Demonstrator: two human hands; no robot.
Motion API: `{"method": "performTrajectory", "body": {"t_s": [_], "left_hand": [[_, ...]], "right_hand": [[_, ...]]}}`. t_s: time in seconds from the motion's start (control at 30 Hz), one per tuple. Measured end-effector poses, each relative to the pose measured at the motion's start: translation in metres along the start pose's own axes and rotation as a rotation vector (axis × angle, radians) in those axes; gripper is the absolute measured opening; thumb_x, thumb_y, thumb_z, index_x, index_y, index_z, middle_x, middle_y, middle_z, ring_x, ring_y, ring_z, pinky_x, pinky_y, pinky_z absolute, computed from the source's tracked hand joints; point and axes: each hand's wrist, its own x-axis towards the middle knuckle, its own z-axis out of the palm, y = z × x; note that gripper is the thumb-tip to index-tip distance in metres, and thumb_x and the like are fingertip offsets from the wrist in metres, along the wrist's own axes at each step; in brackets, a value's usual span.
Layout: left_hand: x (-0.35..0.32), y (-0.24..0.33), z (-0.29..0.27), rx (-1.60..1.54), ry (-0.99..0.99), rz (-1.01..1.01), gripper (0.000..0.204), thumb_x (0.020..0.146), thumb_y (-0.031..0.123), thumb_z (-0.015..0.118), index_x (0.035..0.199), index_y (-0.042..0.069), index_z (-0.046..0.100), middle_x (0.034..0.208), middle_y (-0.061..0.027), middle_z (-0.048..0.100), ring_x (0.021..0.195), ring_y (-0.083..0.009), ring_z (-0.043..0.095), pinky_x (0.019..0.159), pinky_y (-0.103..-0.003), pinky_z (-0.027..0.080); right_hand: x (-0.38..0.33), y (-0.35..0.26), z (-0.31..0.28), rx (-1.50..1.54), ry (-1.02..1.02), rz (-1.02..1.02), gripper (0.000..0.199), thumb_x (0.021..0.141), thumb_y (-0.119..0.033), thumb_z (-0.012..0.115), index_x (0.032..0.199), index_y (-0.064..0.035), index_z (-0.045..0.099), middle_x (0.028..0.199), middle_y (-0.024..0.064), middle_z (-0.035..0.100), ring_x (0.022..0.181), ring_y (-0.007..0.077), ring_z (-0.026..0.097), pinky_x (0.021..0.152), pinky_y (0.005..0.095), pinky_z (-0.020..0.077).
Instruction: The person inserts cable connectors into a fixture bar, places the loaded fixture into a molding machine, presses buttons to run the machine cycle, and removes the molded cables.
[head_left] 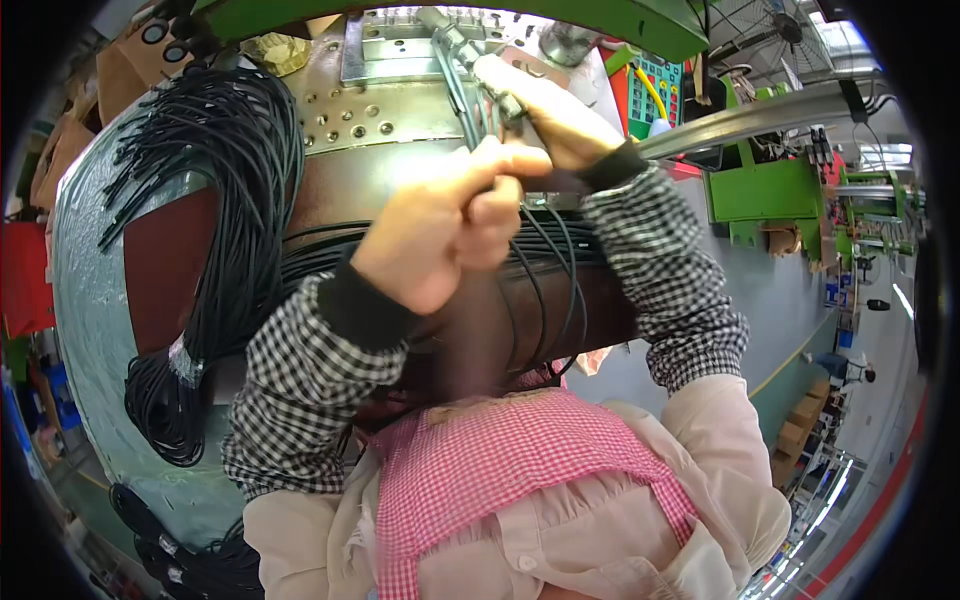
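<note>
Left hand fisted around dark cables; right hand at their upper stretch, can't tell its grip. Probably light, bendy, smooth; best gripped bunched, near the ends.

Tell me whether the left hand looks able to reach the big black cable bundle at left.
Probably yes: nothing seems to stand between the left hand and the black cable bundle, though that hand appears closed on gray cables.

Can't trace the grey cables past the blurred left hand — hidden there. Can't see the whole black coil at lower left — cut off below.
</note>
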Motion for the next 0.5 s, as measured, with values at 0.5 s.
{"method": "performTrajectory", "body": {"t_s": [0.5], "left_hand": [[-0.272,0.285,-0.211,1.83,1.752,0.544,0.038,0.095,0.04,0.045,0.118,0.012,0.059,0.104,-0.0185,0.059,0.093,-0.0302,0.058,0.078,-0.037,0.044]], "right_hand": [[0.014,0.035,-0.002,-1.49,0.379,-1.344,0.037,0.077,-0.033,0.073,0.108,-0.0146,0.069,0.09,0.0042,0.068,0.079,0.0208,0.065,0.07,0.0296,0.0529]]}}
